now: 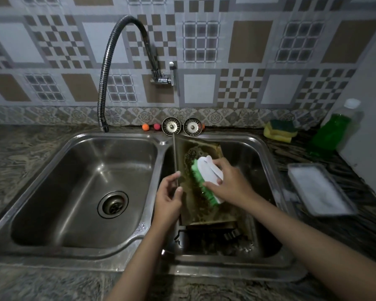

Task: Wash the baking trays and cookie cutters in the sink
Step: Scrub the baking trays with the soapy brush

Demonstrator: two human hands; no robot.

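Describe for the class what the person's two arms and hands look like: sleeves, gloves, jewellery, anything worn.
Both forearms are bare as far as the picture shows; no sleeves are visible. The left hand and right hand wear no gloves, and no rings, watch or bracelets show.

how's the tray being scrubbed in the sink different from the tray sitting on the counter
The tray in the sink stands tilted in the right basin, the left hand gripping its edge; the tray on the counter lies flat, untouched. The sink tray looks dark and brownish with suds under the green brush held by the right hand; the counter tray is covered in white foam. Both are shallow rectangular trays.
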